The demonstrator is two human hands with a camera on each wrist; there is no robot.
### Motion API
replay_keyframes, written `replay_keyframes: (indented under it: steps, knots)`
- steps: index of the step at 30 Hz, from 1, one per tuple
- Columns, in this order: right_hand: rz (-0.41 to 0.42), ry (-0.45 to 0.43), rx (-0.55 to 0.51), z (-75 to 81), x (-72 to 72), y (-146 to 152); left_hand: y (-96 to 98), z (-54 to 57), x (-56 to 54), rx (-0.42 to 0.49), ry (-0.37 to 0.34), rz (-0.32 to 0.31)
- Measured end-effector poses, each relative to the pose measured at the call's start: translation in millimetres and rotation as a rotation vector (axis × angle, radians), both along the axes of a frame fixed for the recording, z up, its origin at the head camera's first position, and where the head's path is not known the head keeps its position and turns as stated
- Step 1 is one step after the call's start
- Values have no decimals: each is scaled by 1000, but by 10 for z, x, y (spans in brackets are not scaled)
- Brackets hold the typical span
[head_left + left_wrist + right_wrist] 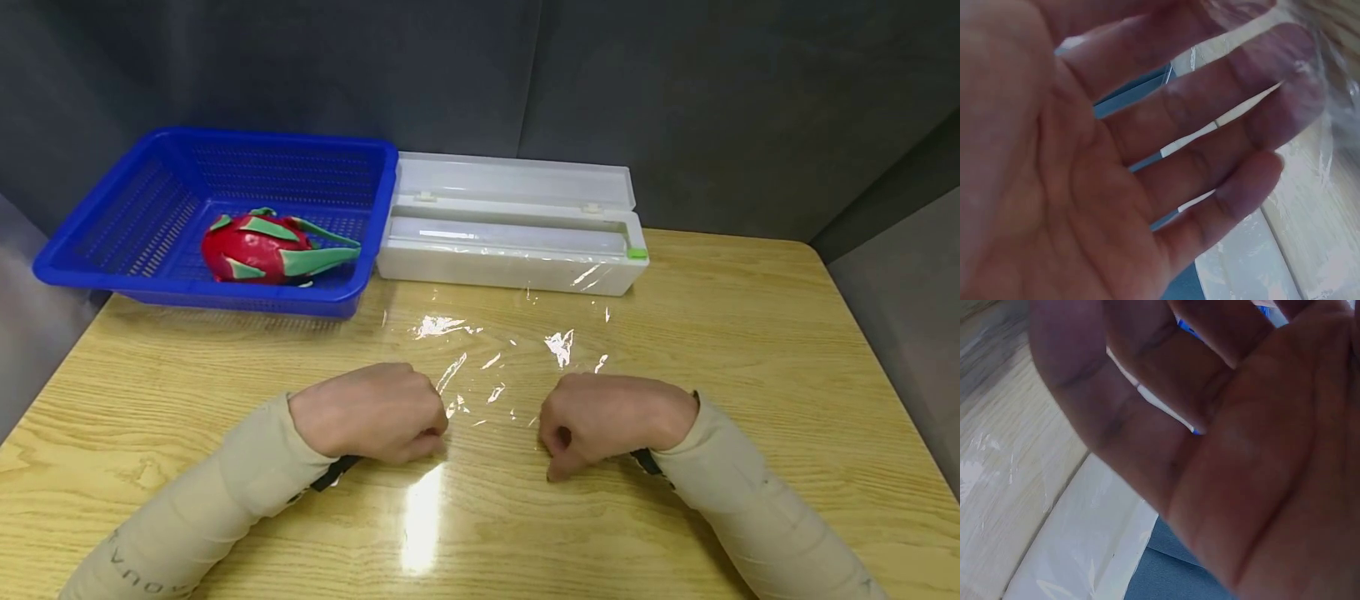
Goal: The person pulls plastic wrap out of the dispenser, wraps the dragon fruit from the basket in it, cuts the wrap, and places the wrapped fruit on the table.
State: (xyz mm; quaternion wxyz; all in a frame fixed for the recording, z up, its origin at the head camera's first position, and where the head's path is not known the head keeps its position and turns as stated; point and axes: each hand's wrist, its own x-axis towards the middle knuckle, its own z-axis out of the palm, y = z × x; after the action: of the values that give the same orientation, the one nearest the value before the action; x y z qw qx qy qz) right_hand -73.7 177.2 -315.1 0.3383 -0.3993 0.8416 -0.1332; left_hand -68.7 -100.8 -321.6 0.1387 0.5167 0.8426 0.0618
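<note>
A clear sheet of cling film point(558, 346) stretches from a white cling film box point(498, 267) toward me, showing mainly by its bright glints. My left hand point(375, 412) pinches the near left part of the sheet, thumb toward the fingers. Across from it, my right hand point(611, 417) pinches the near right part with curled fingers. In the left wrist view the film point(1335, 94) wraps over the fingertips. The right wrist view shows curved fingers point(1141, 350), their tips cut off by the frame. Inside the box lies the film roll point(510, 236), with the lid point(517, 181) raised behind it.
A blue plastic basket point(187, 287) stands at the back left, right against the box's left end. It holds a red dragon fruit point(255, 250) with green scales. A green piece point(637, 253) sits on the box's right end. Dark cloth point(712, 108) hangs behind the wooden table point(750, 333).
</note>
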Motion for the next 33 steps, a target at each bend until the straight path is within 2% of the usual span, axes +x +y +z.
replay_keyframes:
  steps: [6,11,19,21,29,33]
  knots:
    - [42,8,-36,-24,-14,-3,8,0,4,16,-33,6]
    - [35,51,-66,17,-48,40,14,7,12,17,-28,3]
    - [-47,307,-138,140,-128,208,14,26,13,-17,-36,8]
    - [-67,337,-152,162,-141,238,17,22,14,-25,-43,18]
    - [-178,343,-140,184,-204,301,24,-12,15,5,-41,6]
    - [-190,255,-84,160,-212,303,31,-12,16,5,-43,15]
